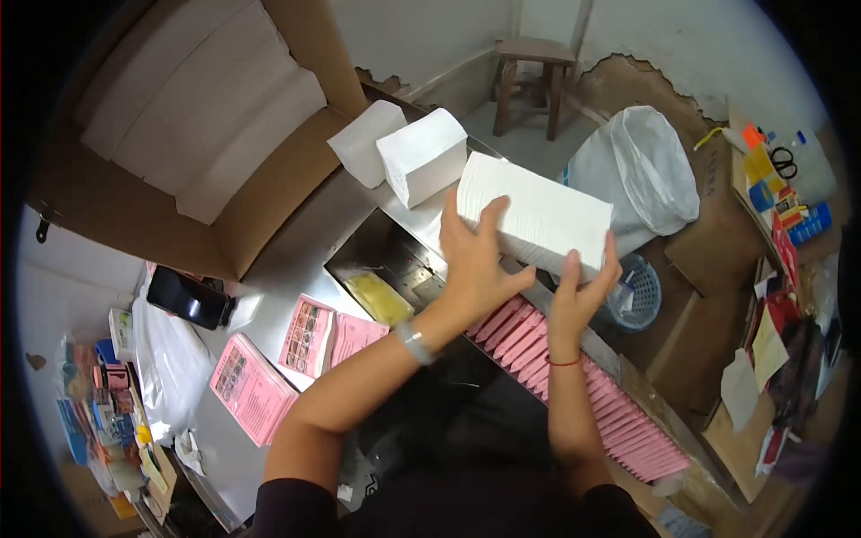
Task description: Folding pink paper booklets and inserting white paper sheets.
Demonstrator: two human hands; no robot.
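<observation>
Both my hands hold a long stack of white folded paper tissues (543, 211) tilted above the work table. My left hand (480, 264) grips its left part, thumb and fingers apart around the near side. At the right end, my right hand (581, 300) has its fingers pressed against the stack's edge. Two more blocks of white folded paper, one nearer (426, 160) and one behind it (366, 143), stand just left of the held stack. Beneath my hands runs a slanting row of pink packets (619, 417), packed side by side.
A large cardboard box (269, 206) lined with white paper stands at the far left. Pink printed sheets (254, 387) and a phone (188, 298) lie on the metal table (309, 242). A dark recess holds something yellow (380, 298). Right are a white bag (632, 179) and a basket (637, 296).
</observation>
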